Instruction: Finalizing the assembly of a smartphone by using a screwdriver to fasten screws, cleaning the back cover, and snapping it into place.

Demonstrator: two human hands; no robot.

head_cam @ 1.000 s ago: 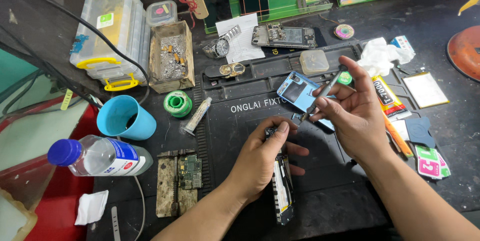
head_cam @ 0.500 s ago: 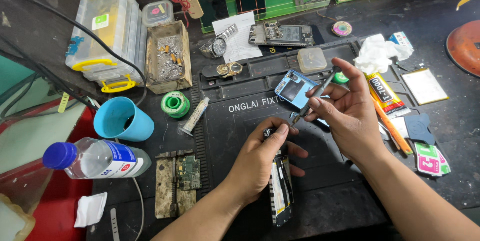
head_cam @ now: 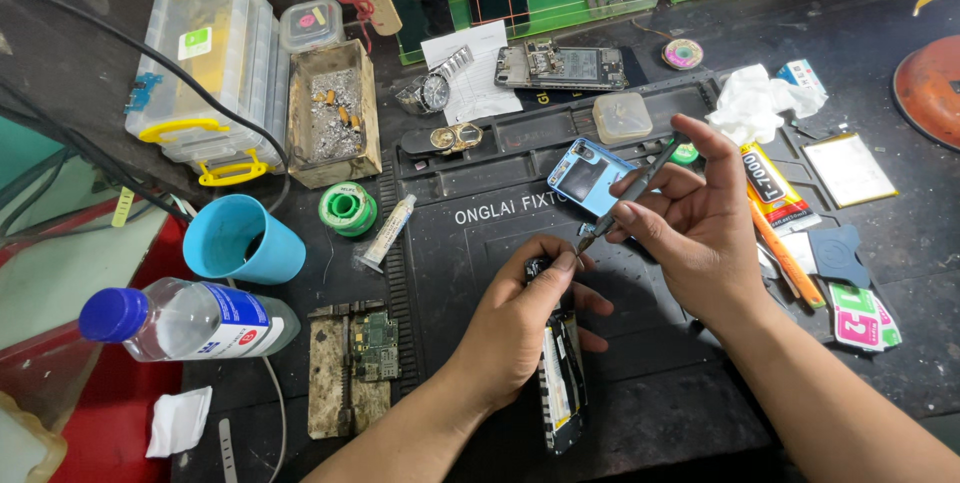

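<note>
- Our left hand [head_cam: 520, 328] pinned the opened phone [head_cam: 562, 383] on the black mat [head_cam: 650, 343], near the bench's front edge.
- Our right hand [head_cam: 695, 233] pinched the tweezers [head_cam: 625, 198], tip over the phone's top.
- Phone looked stripped; blue back cover [head_cam: 590, 176] lay apart, reassembly not done.

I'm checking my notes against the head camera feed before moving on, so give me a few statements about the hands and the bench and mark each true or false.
1. The left hand rests on a phone lying on the black mat. True.
2. The right hand holds tweezers. True.
3. The blue cup stands upright. False: it lies on its side, mouth toward the mat.
4. The clear bottle has a red cap. False: the cap is blue.
5. A wristwatch lies on white paper. True.
</note>
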